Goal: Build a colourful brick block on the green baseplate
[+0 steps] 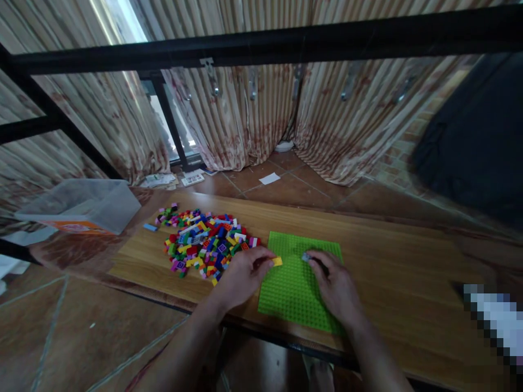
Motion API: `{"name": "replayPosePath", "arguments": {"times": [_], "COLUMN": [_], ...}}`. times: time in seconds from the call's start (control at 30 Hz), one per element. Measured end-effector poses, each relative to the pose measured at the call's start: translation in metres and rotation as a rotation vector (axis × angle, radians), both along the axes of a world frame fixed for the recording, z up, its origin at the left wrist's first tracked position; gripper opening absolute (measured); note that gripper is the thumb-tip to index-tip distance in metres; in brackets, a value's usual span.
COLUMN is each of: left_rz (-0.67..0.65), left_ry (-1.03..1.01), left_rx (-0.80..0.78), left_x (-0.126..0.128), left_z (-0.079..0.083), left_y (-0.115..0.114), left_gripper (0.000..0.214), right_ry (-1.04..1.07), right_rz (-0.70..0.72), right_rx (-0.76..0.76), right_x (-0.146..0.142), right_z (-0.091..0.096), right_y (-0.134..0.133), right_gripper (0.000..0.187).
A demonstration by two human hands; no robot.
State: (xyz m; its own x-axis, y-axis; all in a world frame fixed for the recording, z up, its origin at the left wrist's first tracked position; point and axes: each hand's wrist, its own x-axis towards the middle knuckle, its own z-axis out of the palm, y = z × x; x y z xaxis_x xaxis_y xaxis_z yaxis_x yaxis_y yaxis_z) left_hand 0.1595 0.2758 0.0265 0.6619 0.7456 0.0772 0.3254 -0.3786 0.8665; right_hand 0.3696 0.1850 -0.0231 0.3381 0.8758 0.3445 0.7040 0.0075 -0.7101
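Observation:
A green studded baseplate (pixel 292 291) lies flat on the wooden table. My left hand (pixel 245 272) pinches a yellow brick (pixel 277 261) above the plate's left part. Over the plate's right part, my right hand (pixel 337 283) grips a small grey-blue brick (pixel 305 257) between thumb and fingers. Whether either brick touches the studs, I cannot tell. Left of the plate, a heap of mixed coloured bricks (pixel 204 242) spreads out, partly hidden behind my left hand. One blue brick (pixel 150 227) lies apart at the heap's far left.
A clear plastic bin (pixel 118 204) with an orange label stands beyond the table's left end. The wooden tabletop (pixel 400 272) extends right of the plate. Black metal bars (pixel 261 43) cross in front of striped curtains (pixel 237 120). A dark rounded shape (pixel 474 136) fills the upper right.

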Motion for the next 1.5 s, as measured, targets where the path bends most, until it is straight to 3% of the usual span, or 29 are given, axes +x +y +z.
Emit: {"name": "replayPosePath", "arguments": {"times": [0.2, 0.4, 0.53, 0.87, 1.5], "left_rz": [-0.010, -0.003, 0.020, -0.074, -0.014], "left_ry": [0.041, 0.203, 0.185, 0.193, 0.207], "left_rx": [0.055, 0.284, 0.333, 0.347, 0.367], "left_x": [0.035, 0.055, 0.054, 0.051, 0.058], "left_z": [-0.009, -0.022, -0.022, -0.023, -0.026], "left_y": [-0.005, -0.007, -0.003, -0.001, -0.001], "left_gripper": [0.020, 0.021, 0.024, 0.024, 0.020], "right_ry": [0.037, 0.049, 0.048, 0.025, 0.026], "right_rz": [0.004, -0.016, -0.017, -0.038, -0.033], "right_rx": [-0.007, 0.005, -0.011, 0.021, 0.007], "right_x": [0.004, 0.002, 0.002, 0.002, 0.003], "right_z": [0.001, 0.001, 0.002, 0.000, 0.000], "right_y": [-0.011, -0.011, -0.012, -0.010, -0.010], "right_gripper": [0.030, 0.029, 0.029, 0.029, 0.028]}}
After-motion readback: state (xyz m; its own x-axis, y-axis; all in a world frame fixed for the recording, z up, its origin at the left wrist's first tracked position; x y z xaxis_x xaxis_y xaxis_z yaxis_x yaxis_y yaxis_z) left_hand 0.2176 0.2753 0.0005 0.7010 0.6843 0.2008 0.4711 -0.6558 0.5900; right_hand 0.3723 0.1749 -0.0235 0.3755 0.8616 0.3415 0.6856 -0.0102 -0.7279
